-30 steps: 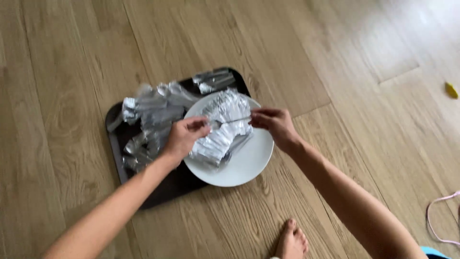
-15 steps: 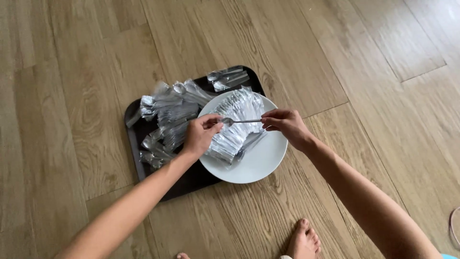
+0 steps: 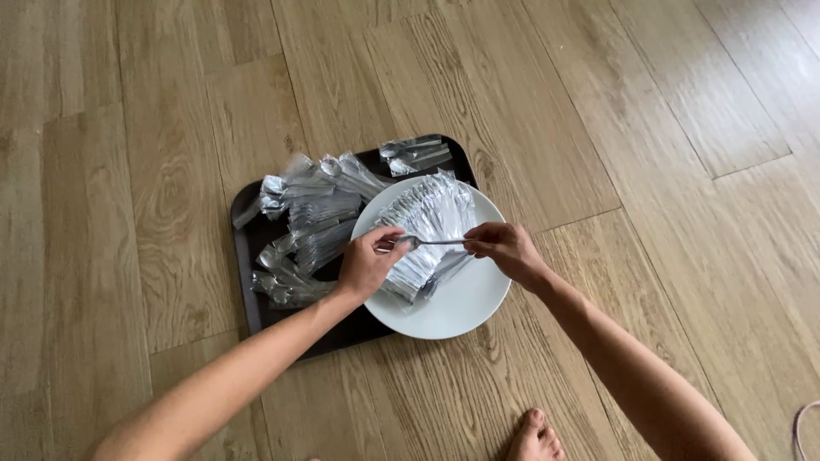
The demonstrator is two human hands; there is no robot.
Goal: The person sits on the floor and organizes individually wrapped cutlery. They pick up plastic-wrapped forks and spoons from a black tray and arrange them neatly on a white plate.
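Observation:
My left hand (image 3: 369, 263) and my right hand (image 3: 504, 249) hold one metal spoon (image 3: 427, 242) between them, level above a white plate (image 3: 461, 309). The left fingers pinch the bowl end, the right fingers pinch the handle end. Below the spoon a heap of clear-wrapped spoons (image 3: 431, 226) lies on the plate. The plate rests on the right part of a dark tray (image 3: 256, 303) on the wooden floor. More wrapped cutlery (image 3: 307, 224) is piled on the tray's left side.
A small separate bundle of wrapped cutlery (image 3: 416, 153) lies at the tray's far corner. My bare toes (image 3: 535, 435) show at the bottom edge. A thin pale cord (image 3: 803, 427) curls at the bottom right. Wooden floorboards surround the tray.
The view has shifted, so tray and plate sit lower and further right in the picture. Both hands keep the same hold on the spoon over the plate.

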